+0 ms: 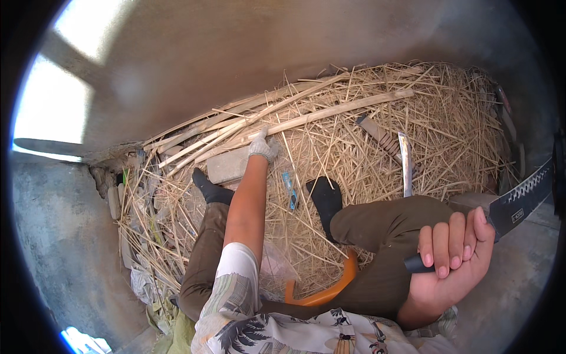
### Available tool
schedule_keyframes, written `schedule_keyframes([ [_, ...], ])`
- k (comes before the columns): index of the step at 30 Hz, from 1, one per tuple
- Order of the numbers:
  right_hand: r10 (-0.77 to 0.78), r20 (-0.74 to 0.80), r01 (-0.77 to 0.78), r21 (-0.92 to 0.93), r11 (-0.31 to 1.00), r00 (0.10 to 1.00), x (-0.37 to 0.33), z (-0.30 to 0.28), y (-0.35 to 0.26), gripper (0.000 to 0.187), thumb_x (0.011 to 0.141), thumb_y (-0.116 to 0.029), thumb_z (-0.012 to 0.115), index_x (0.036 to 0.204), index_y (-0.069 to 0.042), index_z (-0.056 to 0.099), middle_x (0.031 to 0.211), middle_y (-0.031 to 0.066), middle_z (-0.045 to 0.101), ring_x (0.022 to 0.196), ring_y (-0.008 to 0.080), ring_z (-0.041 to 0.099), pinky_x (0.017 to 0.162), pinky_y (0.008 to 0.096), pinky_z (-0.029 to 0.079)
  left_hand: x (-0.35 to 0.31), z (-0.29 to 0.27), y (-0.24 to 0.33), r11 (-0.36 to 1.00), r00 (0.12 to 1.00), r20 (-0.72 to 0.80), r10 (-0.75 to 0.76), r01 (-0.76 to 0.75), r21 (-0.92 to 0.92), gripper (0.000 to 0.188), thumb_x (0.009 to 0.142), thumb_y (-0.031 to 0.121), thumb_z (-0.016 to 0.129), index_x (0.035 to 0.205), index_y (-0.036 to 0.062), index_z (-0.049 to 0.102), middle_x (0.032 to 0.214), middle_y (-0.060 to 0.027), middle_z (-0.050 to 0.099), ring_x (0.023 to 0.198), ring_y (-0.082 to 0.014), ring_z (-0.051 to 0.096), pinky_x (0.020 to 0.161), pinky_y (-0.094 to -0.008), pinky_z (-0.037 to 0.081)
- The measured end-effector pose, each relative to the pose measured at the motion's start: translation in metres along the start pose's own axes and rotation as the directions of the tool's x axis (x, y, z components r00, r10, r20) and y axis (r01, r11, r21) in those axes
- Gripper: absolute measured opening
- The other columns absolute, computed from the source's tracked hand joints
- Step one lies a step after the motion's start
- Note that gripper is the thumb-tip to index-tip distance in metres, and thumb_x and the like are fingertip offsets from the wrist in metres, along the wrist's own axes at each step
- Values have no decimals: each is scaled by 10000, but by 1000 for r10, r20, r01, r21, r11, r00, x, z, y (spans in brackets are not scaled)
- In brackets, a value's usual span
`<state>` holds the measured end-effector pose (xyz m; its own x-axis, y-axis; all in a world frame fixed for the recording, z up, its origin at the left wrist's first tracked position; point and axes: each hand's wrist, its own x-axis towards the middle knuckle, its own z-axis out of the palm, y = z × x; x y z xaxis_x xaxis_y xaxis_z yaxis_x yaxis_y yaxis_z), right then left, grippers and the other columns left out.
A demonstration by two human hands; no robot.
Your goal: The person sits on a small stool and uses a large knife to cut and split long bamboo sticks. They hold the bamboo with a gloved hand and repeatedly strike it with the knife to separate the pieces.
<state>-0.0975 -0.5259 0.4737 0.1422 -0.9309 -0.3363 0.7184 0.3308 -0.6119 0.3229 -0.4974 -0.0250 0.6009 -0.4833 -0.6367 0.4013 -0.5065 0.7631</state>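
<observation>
My right hand (453, 259) wraps the knife (508, 211), edge past my knee (435, 213).
Left hand (260, 148) touches pale strip (348, 108); closure, I cannot tell.

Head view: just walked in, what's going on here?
A seated person holds a black-handled knife in the right hand, fingers closed round the handle, the blade out to the right and apart from the long pale strips. The gloved left hand is at those strips, next to a grey block; whether it grips one is unclear. Loose straw covers much of the ground.
</observation>
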Motion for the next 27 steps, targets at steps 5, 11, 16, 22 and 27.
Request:
schedule_keyframes([
  [5,19,-7,-20,-73,997,1000,5,-3,8,466,1045,-213,333,583,-162,368,464,0,351,333,132,304,412,327,379,-29,53,45,615,944,77,-322,270,-741,164,912,143,716,869,147,558,633,23,533,527,-121,550,444,-282,445],
  [11,149,69,-141,-101,985,986,2,2,12,456,1021,-188,369,568,-157,340,463,-1,346,338,123,298,416,315,353,-85,36,72,517,984,121,-129,171,-839,149,906,17,686,863,88,562,674,5,572,501,-65,523,410,-212,443],
  [16,165,93,-150,-150,977,982,-6,6,18,428,998,-197,463,589,-169,337,466,-16,330,352,100,300,418,294,343,-132,19,79,405,984,99,-147,151,-902,145,907,35,686,852,91,565,681,-2,575,502,-70,521,409,-219,439],
  [22,156,173,-127,-170,977,973,-22,7,27,400,951,-195,572,604,-163,376,488,-27,351,373,94,340,425,278,335,-209,45,74,456,986,61,-152,125,-881,141,885,84,705,838,92,572,605,-1,523,453,-101,485,382,-245,409],
  [27,30,133,7,-265,964,991,-16,1,36,398,915,-188,618,604,-158,371,497,-27,357,382,95,348,425,270,338,-331,75,82,764,951,-308,27,-218,-607,152,839,56,742,815,42,593,653,-26,562,470,-105,508,369,-244,359],
])
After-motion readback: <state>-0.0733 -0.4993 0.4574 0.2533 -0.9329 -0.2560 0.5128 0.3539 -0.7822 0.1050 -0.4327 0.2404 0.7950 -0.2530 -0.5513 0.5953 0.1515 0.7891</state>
